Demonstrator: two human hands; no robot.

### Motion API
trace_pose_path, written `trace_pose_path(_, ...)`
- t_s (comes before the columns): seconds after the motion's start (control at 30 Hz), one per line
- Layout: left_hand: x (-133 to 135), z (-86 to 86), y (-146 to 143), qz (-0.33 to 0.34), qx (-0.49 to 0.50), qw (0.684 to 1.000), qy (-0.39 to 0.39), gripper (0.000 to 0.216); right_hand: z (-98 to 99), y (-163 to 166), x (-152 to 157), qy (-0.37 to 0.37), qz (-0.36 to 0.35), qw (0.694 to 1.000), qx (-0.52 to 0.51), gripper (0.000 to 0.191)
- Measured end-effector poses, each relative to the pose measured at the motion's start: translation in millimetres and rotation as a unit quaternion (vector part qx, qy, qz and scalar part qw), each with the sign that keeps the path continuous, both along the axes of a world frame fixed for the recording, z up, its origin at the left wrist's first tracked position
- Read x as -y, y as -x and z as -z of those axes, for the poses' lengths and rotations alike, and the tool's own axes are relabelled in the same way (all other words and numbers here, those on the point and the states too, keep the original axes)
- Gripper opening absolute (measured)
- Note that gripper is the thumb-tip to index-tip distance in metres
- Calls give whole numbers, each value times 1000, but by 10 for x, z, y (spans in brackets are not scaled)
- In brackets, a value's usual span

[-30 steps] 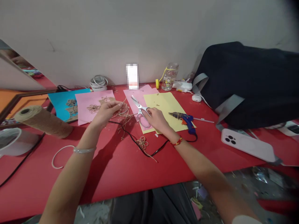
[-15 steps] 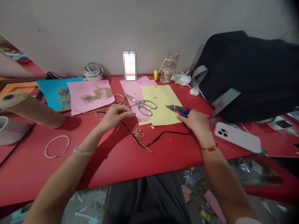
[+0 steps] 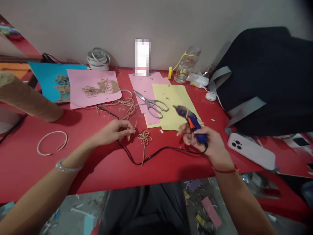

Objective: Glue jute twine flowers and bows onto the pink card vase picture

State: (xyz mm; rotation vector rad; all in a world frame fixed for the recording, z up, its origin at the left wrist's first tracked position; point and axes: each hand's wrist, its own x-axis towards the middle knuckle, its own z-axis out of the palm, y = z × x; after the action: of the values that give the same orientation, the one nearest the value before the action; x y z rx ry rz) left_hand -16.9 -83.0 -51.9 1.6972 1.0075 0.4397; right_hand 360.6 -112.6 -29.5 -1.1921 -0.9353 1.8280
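My right hand [image 3: 207, 140] is wrapped round a dark blue hot glue gun [image 3: 193, 122] with an orange trigger. Its dark nozzle points up and left over the yellow paper [image 3: 181, 93]. From its handle a black cord [image 3: 161, 150] runs left across the table. My left hand [image 3: 117, 132] pinches a short piece of twine [image 3: 135, 125], whose end sticks up past the fingertips. Just right of those fingertips, a twine flower [image 3: 145, 137] lies flat, its stem crossing the cord. Open scissors [image 3: 153, 103] rest on pink and yellow paper.
Twine flowers and baskets lie on a pink sheet [image 3: 94, 76] and a blue sheet [image 3: 46, 78]. A twine roll [image 3: 31, 101] and a white hoop [image 3: 39, 143] are at left. A phone [image 3: 251, 150], a bottle [image 3: 187, 67] and a dark bag [image 3: 276, 85] stand right.
My right hand has lifted the glue gun off the yellow paper and tilted it upward. My left hand has come down beside the twine flower and now pinches a piece of twine.
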Motion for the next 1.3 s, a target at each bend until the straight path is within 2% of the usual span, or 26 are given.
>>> trace_pose_path(0.1,-17,-80,16,37,17,998,39,36,8,148,186,2,-31,999,-33,30)
trace_pose_path(0.2,-16,-135,11,31,12,999,43,35,100,259,264,-37,-60,996,-47,30)
trace_pose_path(0.37,-19,-139,1,38,0,998,48,30,273,431,241,-47,-118,992,10,26)
trace_pose_path(0.47,-31,-106,11,38,6,998,53,29,342,498,231,-87,-148,985,30,32)
trace_pose_path(0.6,-43,-53,30,35,12,998,48,28,388,511,258,-113,-125,983,71,36)
trace_pose_path(0.8,-36,-65,25,47,6,998,40,32,360,505,285,-71,-126,979,144,37)
trace_pose_path(0.97,-26,-86,11,39,4,998,39,33,327,532,289,-37,-117,979,163,38)
trace_pose_path(1.3,-18,-89,-5,36,3,999,31,32,318,515,309,-25,-120,974,191,38)
